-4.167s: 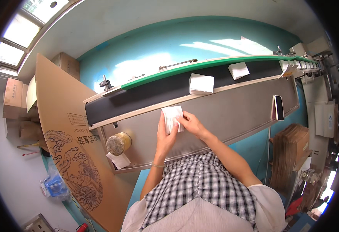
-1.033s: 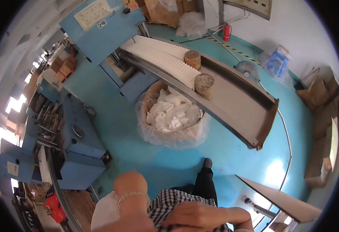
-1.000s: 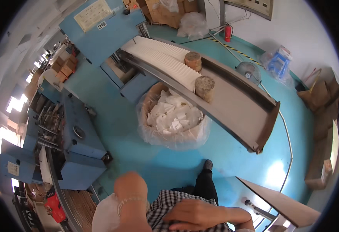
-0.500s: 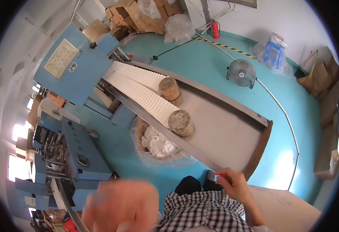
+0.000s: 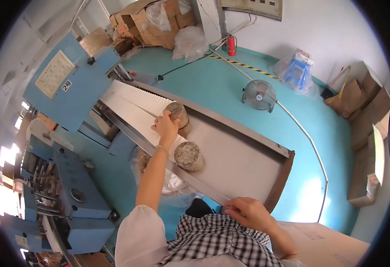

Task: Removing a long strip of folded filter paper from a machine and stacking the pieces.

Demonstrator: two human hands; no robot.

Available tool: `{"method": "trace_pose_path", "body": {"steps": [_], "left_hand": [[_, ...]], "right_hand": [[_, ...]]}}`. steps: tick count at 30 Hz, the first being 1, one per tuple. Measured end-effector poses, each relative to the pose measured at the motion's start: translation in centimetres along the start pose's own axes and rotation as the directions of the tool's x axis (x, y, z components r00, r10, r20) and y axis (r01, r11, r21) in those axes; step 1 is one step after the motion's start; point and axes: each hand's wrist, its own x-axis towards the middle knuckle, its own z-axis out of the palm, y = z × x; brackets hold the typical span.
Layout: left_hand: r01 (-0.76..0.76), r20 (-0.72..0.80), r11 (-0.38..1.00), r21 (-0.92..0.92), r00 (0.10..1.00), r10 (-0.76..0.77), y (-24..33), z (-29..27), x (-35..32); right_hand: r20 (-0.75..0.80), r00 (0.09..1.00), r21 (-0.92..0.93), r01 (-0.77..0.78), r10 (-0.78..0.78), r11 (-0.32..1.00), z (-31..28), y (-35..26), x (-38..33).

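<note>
My left hand (image 5: 166,130) reaches across the trough, its bent fingers against the near left side of the farther round block (image 5: 179,112), which is brown and squat. Part of that block is behind the fingers. Other fingertips lie over the end of the white ridged stacks (image 5: 130,103), two long rows of thin nested pieces. A second, mottled grey-brown round block (image 5: 189,156) stands at the end of the nearer row. My right hand (image 5: 250,213), fingers loosely bent and apart, hovers by the near end of the metal trough (image 5: 235,151); it holds nothing visible.
The trough runs from a blue machine (image 5: 59,84) at the far left. Below its left rail sits a plastic-lined bin (image 5: 172,184) with white scraps. Another blue machine (image 5: 81,187) stands left, a cardboard box (image 5: 324,240) at lower right. A floor fan (image 5: 259,95) is beyond the trough.
My left hand has gone from the lower left up and forward to the farther block. My right hand has shifted slightly left and down, its fingers looser. The view has shifted.
</note>
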Motion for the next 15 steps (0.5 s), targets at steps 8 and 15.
{"method": "trace_pose_path", "body": {"steps": [8, 15], "left_hand": [[-0.072, 0.125, 0.902, -0.426, 0.983, 0.138, -1.9, -2.2, 1.5], [-0.329, 0.035, 0.810, -0.486, 0.918, 0.394, -7.2, -7.9, -12.7]], "right_hand": [[0.191, 0.976, -0.060, 0.122, -0.109, 0.991, 2.3, -0.7, 5.3], [0.118, 0.993, -0.162, 0.048, -0.029, 0.986, 3.5, -0.3, 12.3]]}}
